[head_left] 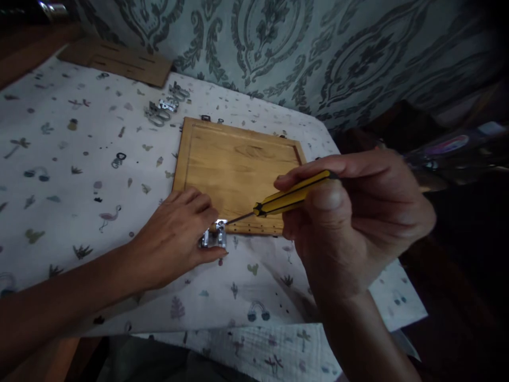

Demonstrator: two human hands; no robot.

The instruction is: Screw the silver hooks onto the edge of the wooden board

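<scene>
A wooden panel point(238, 164) with a raised frame lies on the cloth-covered table, small dark holes along its near edge. My left hand point(178, 233) pinches a shiny metal hinge point(221, 232) against that near edge, thumb below and fingers above. In my right hand point(350, 217) is a screwdriver point(294, 193) with a yellow and black handle. Its thin shaft points left and down, and the tip is at the hinge; whether it sits in a screw is too small to tell.
Several metal hinges point(165, 109) lie beyond the panel's far left corner. A flat piece of cardboard point(119, 62) rests at the back of the printed tablecloth point(99, 159). Behind the table stands a patterned wall point(270, 48). A clear plastic bottle point(457, 143) is at the right.
</scene>
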